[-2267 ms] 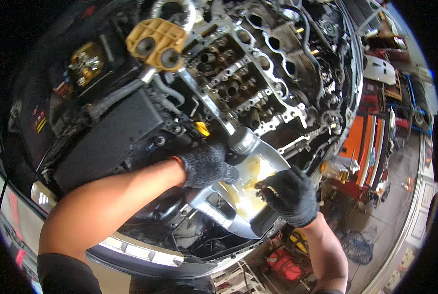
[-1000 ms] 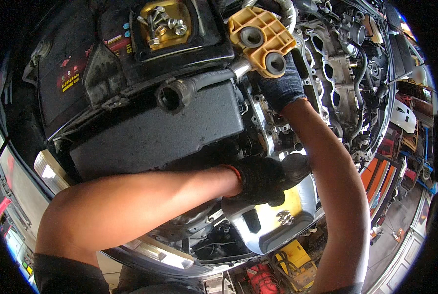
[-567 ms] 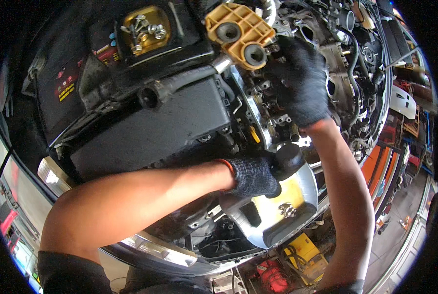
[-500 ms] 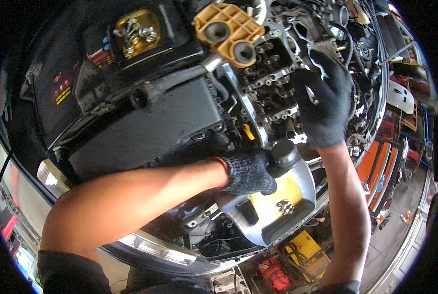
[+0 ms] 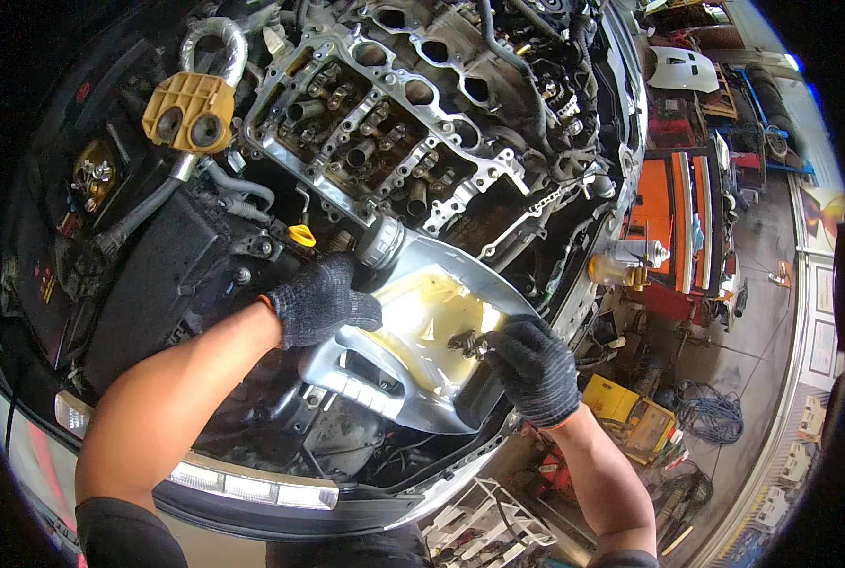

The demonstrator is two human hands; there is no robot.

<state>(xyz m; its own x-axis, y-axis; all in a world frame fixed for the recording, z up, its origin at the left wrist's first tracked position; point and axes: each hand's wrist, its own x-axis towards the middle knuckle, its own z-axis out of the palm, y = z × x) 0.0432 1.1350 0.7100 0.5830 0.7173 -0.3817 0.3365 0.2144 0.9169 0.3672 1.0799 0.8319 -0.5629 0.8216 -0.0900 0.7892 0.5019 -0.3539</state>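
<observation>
A grey plastic oil jug (image 5: 352,390), lying on its side with its upper wall cut away, rests at the front of the engine bay. Yellowish oil (image 5: 422,303) coats the inside, and a cluster of small dark metal parts (image 5: 463,343) sits in it. My left hand (image 5: 323,301), in a black knit glove, is closed on the jug between its black cap (image 5: 381,243) and handle. At the jug's right side, my gloved right hand (image 5: 534,367) has its fingertips pinched together at the metal parts. A small metal piece shows at the fingertips; its exact kind is unclear.
Beyond the jug lies the open engine head (image 5: 375,133) with exposed valve gear. A tan plastic bracket (image 5: 189,112) stands at its left, near a yellow dipstick handle (image 5: 300,235). A spray can (image 5: 642,253) is at the right edge. A yellow case (image 5: 631,417) lies below right.
My right hand has come down from over the engine head to the metal parts in the jug. My left hand stays on the jug. The view has shifted rightward.
</observation>
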